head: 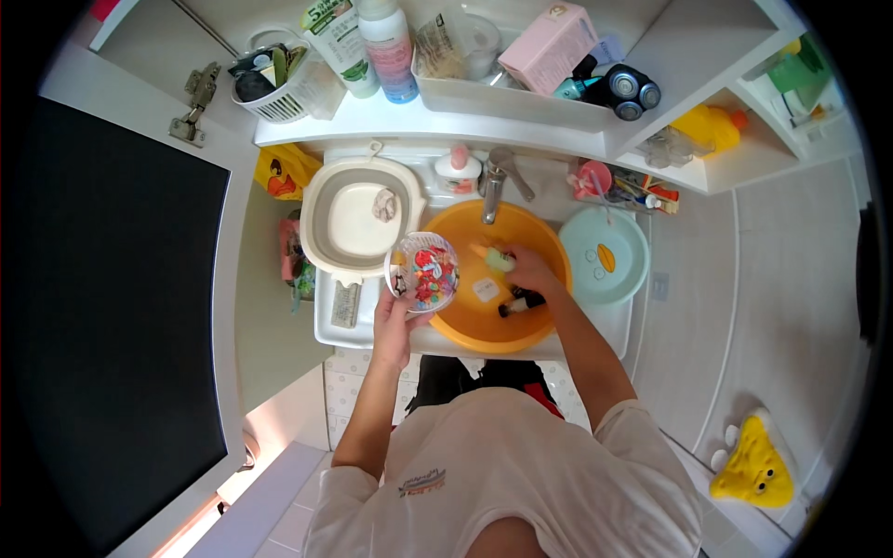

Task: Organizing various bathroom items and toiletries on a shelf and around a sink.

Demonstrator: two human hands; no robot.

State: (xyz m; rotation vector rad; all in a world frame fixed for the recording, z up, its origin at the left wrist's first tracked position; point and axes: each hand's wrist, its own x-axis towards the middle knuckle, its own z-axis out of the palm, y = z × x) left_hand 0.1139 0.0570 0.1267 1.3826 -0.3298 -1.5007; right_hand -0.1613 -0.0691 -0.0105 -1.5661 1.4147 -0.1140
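My left hand (394, 328) grips the near side of a small clear plastic basket (453, 296), which holds many tiny colourful pieces. The basket is tilted beside the left rim of an orange basin (446, 322). Inside the basin, my right hand (531, 268) has its fingers around a small pale green object (499, 260), perhaps a bottle; part of it is hidden by the fingers. Below that hand, a brush (515, 307) with dark bristles and a white square item (485, 289) lie in the basin.
A cream basin (312, 237) with a crumpled cloth (384, 205) stands left; a light blue basin (573, 272) stands right. Behind are a faucet (492, 188) and a pump bottle (457, 171). An overhanging shelf (481, 125) holds toiletries. An open mirrored cabinet door (132, 293) borders the left.
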